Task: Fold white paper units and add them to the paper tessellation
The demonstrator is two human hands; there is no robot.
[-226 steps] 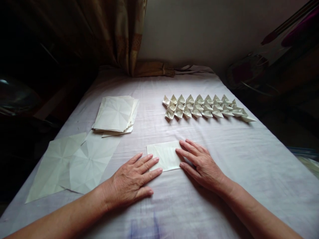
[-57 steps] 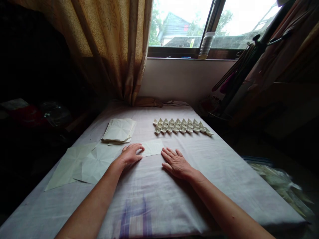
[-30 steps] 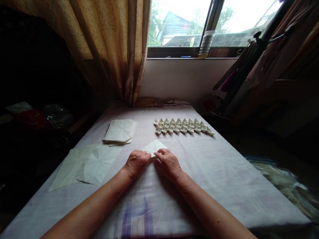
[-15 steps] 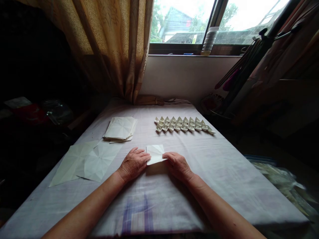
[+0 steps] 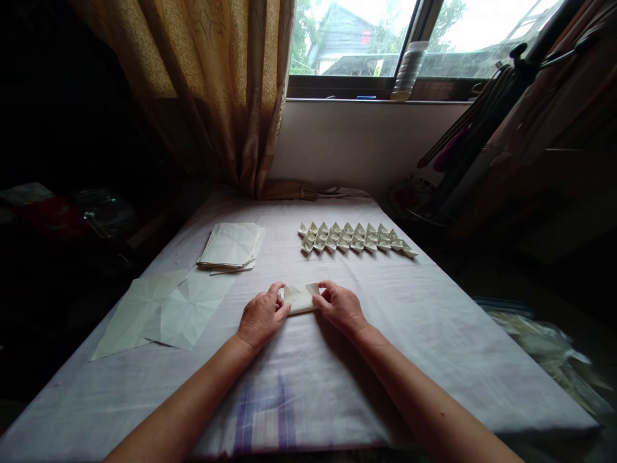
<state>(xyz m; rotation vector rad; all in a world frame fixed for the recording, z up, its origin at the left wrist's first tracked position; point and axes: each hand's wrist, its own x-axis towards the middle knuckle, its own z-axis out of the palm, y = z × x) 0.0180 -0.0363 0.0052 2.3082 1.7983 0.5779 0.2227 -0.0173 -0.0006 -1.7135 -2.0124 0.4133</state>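
A small piece of folded white paper (image 5: 301, 299) is held between my two hands over the near middle of the table. My left hand (image 5: 263, 313) pinches its left end, thumb in front and fingers behind. On the right end, my right hand (image 5: 341, 307) grips it in the same way. The paper's near edge is folded up into a low band, and its upper corners stand up at both sides. Beyond my right hand, several small folded paper boats (image 5: 357, 239) are lined up in close rows.
A stack of creased paper sheets (image 5: 230, 244) lies left of centre, with loose creased sheets (image 5: 186, 312) nearer on the left. A pale cloth (image 5: 409, 386) covers the table. Behind it hang a gold curtain (image 5: 216, 90) and a window with a plastic bottle (image 5: 409, 71) on its sill.
The paper was a flatter, taller piece; its near edge is now folded up and it looks shorter. My left hand has gone from lying flat beside it to pinching its left end.
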